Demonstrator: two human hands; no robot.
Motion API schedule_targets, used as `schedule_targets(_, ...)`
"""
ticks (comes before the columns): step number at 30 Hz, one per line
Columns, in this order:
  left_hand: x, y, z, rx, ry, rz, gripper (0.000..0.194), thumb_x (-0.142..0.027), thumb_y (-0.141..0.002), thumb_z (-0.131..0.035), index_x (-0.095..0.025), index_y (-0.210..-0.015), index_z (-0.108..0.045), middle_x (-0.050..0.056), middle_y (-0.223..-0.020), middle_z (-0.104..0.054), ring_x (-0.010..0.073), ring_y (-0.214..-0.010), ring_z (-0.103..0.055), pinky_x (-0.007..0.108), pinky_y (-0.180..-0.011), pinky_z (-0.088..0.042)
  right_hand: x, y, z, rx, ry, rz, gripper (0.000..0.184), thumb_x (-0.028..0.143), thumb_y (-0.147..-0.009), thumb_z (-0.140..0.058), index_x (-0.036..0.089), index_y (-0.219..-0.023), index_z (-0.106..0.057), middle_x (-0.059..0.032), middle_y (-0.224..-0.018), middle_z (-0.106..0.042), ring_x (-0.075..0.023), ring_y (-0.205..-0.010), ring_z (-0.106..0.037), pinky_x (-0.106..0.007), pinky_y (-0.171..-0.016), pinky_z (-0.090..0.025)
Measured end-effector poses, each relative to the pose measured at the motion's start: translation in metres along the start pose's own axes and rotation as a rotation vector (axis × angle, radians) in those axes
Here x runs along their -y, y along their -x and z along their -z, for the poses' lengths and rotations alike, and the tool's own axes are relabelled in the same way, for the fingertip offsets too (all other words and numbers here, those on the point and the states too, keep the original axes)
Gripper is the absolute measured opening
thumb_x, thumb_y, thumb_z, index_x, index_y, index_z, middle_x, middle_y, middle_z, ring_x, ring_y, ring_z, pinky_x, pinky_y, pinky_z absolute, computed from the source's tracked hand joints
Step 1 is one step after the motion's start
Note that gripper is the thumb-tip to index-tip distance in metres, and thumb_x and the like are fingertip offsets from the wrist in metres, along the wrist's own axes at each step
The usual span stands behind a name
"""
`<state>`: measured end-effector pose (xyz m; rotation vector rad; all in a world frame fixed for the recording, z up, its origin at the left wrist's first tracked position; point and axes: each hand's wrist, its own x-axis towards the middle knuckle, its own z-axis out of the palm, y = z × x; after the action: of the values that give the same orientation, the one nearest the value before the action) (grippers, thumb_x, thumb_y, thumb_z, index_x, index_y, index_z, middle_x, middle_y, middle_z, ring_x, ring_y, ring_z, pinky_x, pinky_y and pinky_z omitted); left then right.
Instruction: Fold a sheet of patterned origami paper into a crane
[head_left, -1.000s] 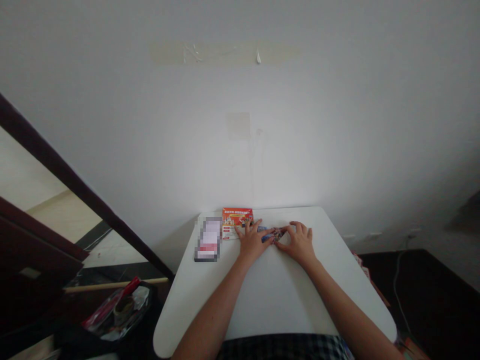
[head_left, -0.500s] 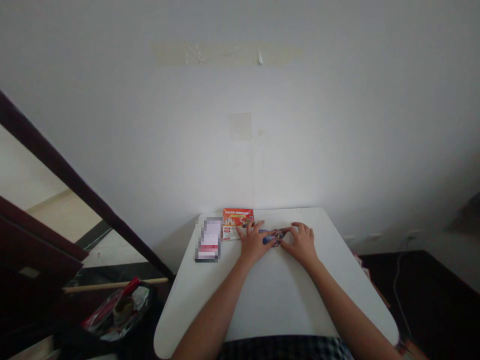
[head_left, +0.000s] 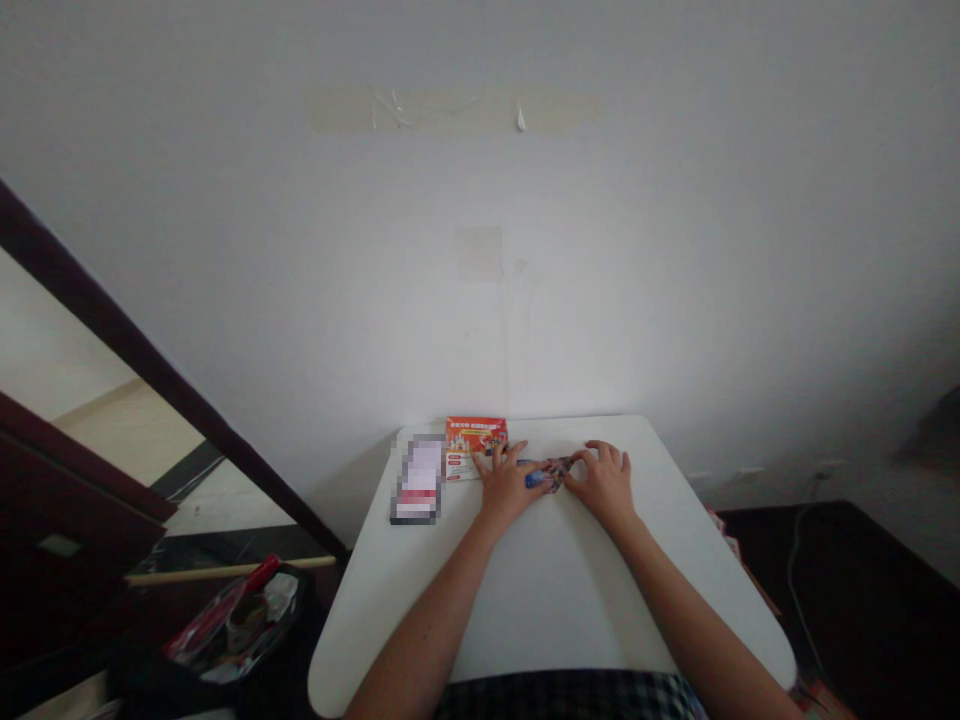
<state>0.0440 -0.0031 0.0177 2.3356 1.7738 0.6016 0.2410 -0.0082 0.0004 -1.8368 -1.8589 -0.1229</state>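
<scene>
A small colourful printed card [head_left: 557, 471], blue at its left end, lies between my two hands on the white table [head_left: 555, 590]. My left hand [head_left: 508, 490] grips its left end between thumb and index finger, with the other fingers spread over the edge of a red-and-white printed leaflet [head_left: 466, 437]. At the card's right end, my right hand [head_left: 606, 483] pinches it with thumb and index finger, and its remaining fingers are raised and bent. The fingers hide both ends of the card.
A phone [head_left: 420, 480], its screen pixelated, lies left of the leaflet. Behind the table rises a white wall [head_left: 600, 300]. On the floor at left is a bag of items [head_left: 240, 620] beside a wooden stick [head_left: 225, 572]. A cable [head_left: 796, 560] hangs at right.
My right hand has shifted very slightly to the right, and a little more of the card's right part shows. My left hand stays in place.
</scene>
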Motion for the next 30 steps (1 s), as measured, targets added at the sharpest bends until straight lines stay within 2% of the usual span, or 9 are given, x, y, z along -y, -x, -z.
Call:
schedule_targets(6,0.002,0.000,0.001,0.008,-0.003,-0.015,0.039,-0.063,-0.078,-0.067,-0.055,-0.117,-0.066,-0.007,-0.153,-0.044,0.0383,-0.143,-0.026,0.079,-0.110,-0.001,-0.004,-0.010,0.000,0.003,0.008,-0.053,0.026,0.042,-0.082,-0.063,0.025,-0.101,-0.071,-0.0104,-0.125,-0.056,-0.0313,-0.122,-0.045,-0.057,-0.109,-0.027)
schedule_targets(14,0.002,0.000,0.003,0.022,0.001,-0.005,0.039,-0.060,-0.078,-0.069,-0.053,-0.117,-0.067,-0.006,-0.153,-0.044,0.0388,-0.143,-0.026,0.078,-0.111,-0.002,-0.010,-0.020,0.000,-0.017,0.006,-0.073,0.023,0.039,-0.083,-0.062,0.024,-0.098,-0.072,-0.0097,-0.123,-0.057,-0.0286,-0.116,-0.049,-0.044,-0.100,-0.037)
schedule_targets(23,0.000,0.001,0.004,0.037,-0.004,0.006,0.039,-0.061,-0.079,-0.068,-0.053,-0.117,-0.067,-0.006,-0.153,-0.044,0.0387,-0.142,-0.027,0.078,-0.111,-0.001,-0.010,-0.027,-0.001,-0.030,0.006,-0.115,0.018,0.033,-0.085,-0.058,0.024,-0.090,-0.073,-0.0087,-0.119,-0.060,-0.0265,-0.110,-0.052,-0.039,-0.092,-0.040)
schedule_targets(30,0.002,0.002,0.002,0.007,0.008,-0.002,0.037,-0.061,-0.079,-0.067,-0.055,-0.116,-0.066,-0.008,-0.152,-0.045,0.0374,-0.143,-0.026,0.077,-0.111,0.001,-0.016,-0.027,-0.006,-0.048,-0.014,-0.111,0.019,0.033,-0.087,-0.056,0.024,-0.090,-0.073,-0.0079,-0.112,-0.062,-0.0251,-0.106,-0.053,-0.038,-0.090,-0.039)
